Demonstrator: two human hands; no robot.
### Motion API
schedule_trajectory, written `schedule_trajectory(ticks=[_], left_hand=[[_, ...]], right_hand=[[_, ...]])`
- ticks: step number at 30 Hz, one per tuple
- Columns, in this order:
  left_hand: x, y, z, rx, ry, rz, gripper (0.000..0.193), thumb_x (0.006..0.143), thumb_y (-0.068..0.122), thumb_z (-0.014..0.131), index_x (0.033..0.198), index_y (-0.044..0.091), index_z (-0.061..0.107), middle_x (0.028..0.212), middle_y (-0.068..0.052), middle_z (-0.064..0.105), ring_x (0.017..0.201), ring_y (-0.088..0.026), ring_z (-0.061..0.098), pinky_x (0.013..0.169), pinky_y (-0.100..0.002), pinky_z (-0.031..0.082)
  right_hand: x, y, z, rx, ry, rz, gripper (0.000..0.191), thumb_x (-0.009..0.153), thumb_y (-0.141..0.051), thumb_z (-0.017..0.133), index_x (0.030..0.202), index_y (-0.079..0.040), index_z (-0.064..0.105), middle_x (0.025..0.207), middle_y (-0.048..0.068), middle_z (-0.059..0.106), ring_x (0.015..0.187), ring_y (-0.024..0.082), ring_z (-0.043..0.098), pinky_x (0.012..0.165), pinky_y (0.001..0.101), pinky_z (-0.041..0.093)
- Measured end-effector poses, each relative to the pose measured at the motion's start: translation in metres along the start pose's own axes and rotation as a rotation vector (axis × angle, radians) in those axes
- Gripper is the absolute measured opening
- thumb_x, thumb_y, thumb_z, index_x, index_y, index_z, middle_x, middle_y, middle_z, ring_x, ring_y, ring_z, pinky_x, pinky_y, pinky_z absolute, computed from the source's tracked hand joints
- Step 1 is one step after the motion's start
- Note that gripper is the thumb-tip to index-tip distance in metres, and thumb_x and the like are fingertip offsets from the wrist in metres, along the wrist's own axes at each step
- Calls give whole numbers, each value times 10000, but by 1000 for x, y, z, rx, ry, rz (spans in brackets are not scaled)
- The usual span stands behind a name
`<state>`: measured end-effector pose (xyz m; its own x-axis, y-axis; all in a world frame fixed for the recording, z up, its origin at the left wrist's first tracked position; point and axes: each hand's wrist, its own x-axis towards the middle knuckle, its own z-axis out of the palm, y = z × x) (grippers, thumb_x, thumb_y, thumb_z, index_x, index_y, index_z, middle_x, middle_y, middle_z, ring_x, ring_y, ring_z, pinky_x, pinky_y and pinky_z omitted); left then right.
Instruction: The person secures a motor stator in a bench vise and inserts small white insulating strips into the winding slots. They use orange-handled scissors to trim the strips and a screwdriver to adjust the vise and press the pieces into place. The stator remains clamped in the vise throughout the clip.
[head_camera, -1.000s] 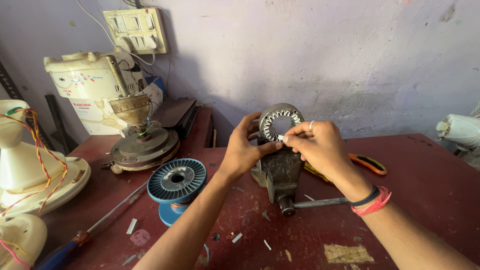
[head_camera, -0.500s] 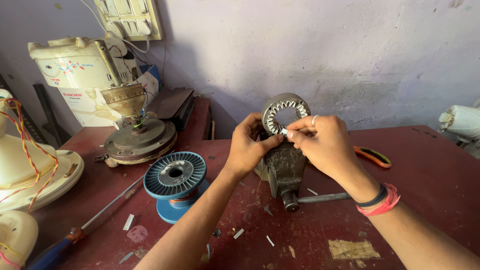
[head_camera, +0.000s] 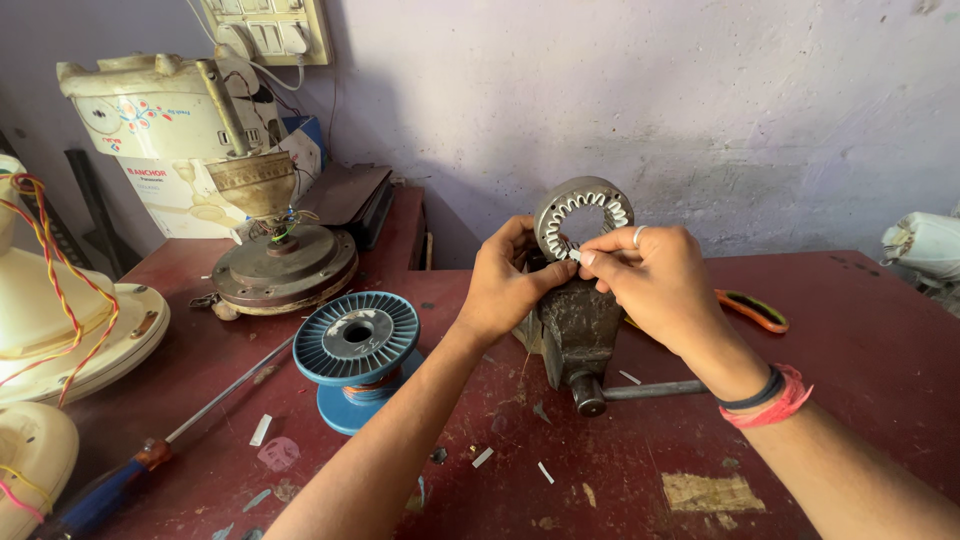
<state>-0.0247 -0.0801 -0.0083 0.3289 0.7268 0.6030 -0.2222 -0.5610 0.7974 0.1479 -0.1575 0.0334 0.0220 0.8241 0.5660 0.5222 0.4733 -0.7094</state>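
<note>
A grey slotted stator ring (head_camera: 583, 210) stands upright, clamped in a dark bench vise (head_camera: 578, 330) on the red table (head_camera: 860, 330). My left hand (head_camera: 510, 280) grips the ring's left side and the vise top. My right hand (head_camera: 650, 275) pinches a small white paper strip (head_camera: 574, 256) at a slot on the ring's lower inner edge. A ring sits on one finger of that hand, and bands circle its wrist.
A blue wire spool (head_camera: 356, 345) lies left of the vise. A ceiling-fan motor (head_camera: 280, 262) stands behind it. A long screwdriver (head_camera: 150, 450) lies at front left. White fan housings (head_camera: 60, 320) sit at far left. An orange-black tool (head_camera: 752, 310) lies right. Paper scraps litter the table.
The view has shifted slightly, so the vise and the hands sit a little further right in the frame. Both hands stay on the stator ring, the right still working the white strip into a slot.
</note>
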Motion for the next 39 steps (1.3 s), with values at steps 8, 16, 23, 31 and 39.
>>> schedule_trajectory(ticks=[8, 16, 23, 31, 39], left_hand=[[-1, -1, -1, 5, -8, 20, 437, 827, 42, 803, 1206, -14, 593, 1119, -110, 711, 1061, -171, 669, 973, -334, 553], [-2, 1, -2, -7, -22, 21, 446, 831, 58, 807, 1215, -11, 591, 1129, -105, 708, 1074, -171, 666, 993, -333, 543], [-1, 6, -7, 39, -50, -10, 433, 841, 55, 796, 1217, 2, 588, 1132, -95, 706, 1094, -173, 661, 1016, -341, 529], [1, 5, -9, 5, -87, 18, 441, 837, 23, 780, 1228, 2, 579, 1152, -96, 694, 1118, -178, 653, 1034, -345, 517], [3, 6, -9, -20, -80, -9, 385, 895, 19, 723, 1249, -6, 576, 1165, -94, 692, 1125, -171, 652, 1022, -337, 520]], right_hand=[[-9, -15, 3, -180, 82, -84, 150, 869, -84, 741, 991, -19, 799, 783, 93, 798, 652, 97, 715, 592, 263, 549], [-17, -25, 12, -259, 163, -260, 132, 870, -74, 737, 958, 17, 776, 801, 138, 781, 652, 167, 768, 575, 283, 581], [-21, -35, 15, -299, 202, -319, 119, 864, -72, 752, 916, 34, 766, 747, 159, 759, 621, 210, 761, 547, 312, 556], [-14, -40, 19, -317, 212, -296, 110, 838, -73, 756, 863, 34, 768, 714, 162, 745, 611, 178, 744, 525, 287, 545], [-7, -38, 17, -217, 157, -139, 102, 837, -68, 753, 838, 34, 746, 676, 128, 758, 567, 133, 732, 492, 277, 520]])
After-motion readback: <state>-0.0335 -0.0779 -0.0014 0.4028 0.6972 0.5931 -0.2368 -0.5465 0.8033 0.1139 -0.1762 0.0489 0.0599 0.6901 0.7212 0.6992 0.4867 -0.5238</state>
